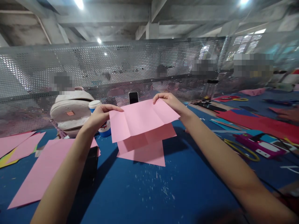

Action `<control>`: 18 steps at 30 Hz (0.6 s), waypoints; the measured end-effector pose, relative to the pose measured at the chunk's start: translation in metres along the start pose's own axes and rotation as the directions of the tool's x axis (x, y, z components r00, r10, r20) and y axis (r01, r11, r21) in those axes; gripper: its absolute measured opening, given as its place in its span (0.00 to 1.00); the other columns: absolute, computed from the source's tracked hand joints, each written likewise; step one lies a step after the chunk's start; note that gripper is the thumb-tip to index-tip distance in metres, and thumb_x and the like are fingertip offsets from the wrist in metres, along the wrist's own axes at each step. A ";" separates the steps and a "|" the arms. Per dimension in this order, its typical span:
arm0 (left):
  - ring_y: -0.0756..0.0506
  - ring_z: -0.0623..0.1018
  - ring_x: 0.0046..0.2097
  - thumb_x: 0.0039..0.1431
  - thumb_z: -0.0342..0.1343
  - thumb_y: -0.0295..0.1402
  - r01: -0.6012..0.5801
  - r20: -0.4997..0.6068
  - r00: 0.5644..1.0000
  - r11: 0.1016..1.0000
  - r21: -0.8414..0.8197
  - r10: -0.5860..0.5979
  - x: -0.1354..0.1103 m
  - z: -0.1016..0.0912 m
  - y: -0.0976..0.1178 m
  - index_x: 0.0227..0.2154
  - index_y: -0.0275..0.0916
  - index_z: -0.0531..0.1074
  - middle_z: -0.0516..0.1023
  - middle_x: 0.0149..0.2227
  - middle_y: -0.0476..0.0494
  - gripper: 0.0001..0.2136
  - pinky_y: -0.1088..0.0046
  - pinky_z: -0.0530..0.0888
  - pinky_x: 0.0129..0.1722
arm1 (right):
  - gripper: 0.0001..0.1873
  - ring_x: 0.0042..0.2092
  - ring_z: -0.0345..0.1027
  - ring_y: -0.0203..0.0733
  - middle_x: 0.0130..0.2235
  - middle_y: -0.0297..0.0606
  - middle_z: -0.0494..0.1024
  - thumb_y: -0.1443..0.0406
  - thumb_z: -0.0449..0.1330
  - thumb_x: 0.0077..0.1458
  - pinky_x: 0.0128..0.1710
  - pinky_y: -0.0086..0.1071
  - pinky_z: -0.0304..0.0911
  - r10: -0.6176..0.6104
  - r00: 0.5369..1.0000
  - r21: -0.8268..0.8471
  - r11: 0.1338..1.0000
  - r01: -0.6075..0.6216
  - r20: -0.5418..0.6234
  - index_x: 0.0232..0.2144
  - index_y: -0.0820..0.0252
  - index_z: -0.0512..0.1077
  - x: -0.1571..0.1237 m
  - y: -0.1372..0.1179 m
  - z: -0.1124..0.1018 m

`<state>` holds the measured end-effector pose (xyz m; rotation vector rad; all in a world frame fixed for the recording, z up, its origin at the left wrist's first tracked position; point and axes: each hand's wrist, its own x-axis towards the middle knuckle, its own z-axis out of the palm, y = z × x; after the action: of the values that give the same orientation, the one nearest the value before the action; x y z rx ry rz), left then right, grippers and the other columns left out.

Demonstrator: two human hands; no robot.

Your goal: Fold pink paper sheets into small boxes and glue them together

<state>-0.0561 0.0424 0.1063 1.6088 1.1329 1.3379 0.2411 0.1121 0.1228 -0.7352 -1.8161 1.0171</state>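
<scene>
Paper [142,116], pale pink and matt, raised above the middle of the bench [130,199], between both hands. Two creases across the top panel, parting it into three, the middle part broadest; near edge slightly bowed, corners crisp, right corner jutting out beyond the right hand. Beneath, lower pink layers [161,133], dimmed by the panel's shadow, the lowest with a pointed corner toward the near side. Cannot tell whether all of this belongs to one folded sheet.

Left hand [101,115] gripping the far left corner, fingers laid over the top. Right hand [169,101] pinching the far edge right of centre, fingertips bent over it.

Far edge of the bench backed by mesh [130,71]. Along that edge, from the left: bag [72,107]; cup [105,130], partly behind the left hand; phone [134,97], upright just behind the paper; jar [210,90], well to the right. Toward the left edge, pink sheet [44,177] under the left forearm [63,168], black object [92,161] beside it. Toward the right edge, red sheets [263,121], yellow loops [243,151] and purple strip [259,147].

Most room on the near side, between black object and right forearm [224,155], with pale flecks [165,188] across the blue; tighter toward the far edge, between cup and phone.
</scene>
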 end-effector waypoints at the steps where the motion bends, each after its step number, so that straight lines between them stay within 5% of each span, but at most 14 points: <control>1: 0.48 0.80 0.28 0.43 0.68 0.32 0.009 0.016 1.000 1.000 -0.004 -0.009 -0.001 0.002 0.002 0.32 0.39 0.83 0.84 0.33 0.43 0.10 0.76 0.74 0.26 | 0.04 0.24 0.60 0.31 0.25 0.32 0.73 0.66 0.61 0.46 0.21 0.26 0.52 0.008 1.000 -0.002 1.000 -0.008 0.013 0.24 0.59 0.76 0.000 0.000 0.001; 5: 0.45 0.81 0.33 0.43 0.70 0.35 0.023 0.041 0.999 0.999 -0.032 -0.021 -0.002 0.010 0.005 0.39 0.38 0.82 0.84 0.36 0.41 0.17 0.74 0.75 0.29 | 0.08 0.32 0.70 0.37 0.34 0.37 0.80 0.62 0.65 0.49 0.28 0.29 0.62 -0.018 0.998 0.032 0.999 0.016 0.061 0.33 0.57 0.79 0.000 0.007 0.004; 11: 0.42 0.81 0.36 0.48 0.66 0.48 -0.041 -0.100 0.995 0.993 -0.113 0.030 0.007 0.013 -0.009 0.38 0.36 0.78 0.82 0.32 0.42 0.21 0.68 0.77 0.36 | 0.12 0.36 0.74 0.43 0.35 0.38 0.81 0.57 0.66 0.49 0.36 0.36 0.69 -0.026 0.997 0.147 0.988 0.037 -0.071 0.35 0.57 0.78 0.009 0.021 0.011; 18: 0.50 0.73 0.24 0.49 0.64 0.41 -0.064 -0.168 0.985 0.983 -0.174 0.035 0.014 0.010 -0.015 0.36 0.37 0.75 0.76 0.25 0.48 0.15 0.78 0.69 0.22 | 0.27 0.23 0.65 0.38 0.23 0.30 0.74 0.69 0.59 0.50 0.24 0.33 0.64 -0.013 0.978 -0.060 0.998 0.001 -0.210 0.55 0.58 0.67 0.013 0.024 0.011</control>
<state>-0.0476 0.0605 0.0947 1.4256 1.0401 1.5830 0.2274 0.1304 0.1043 -0.8398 -1.6704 0.8496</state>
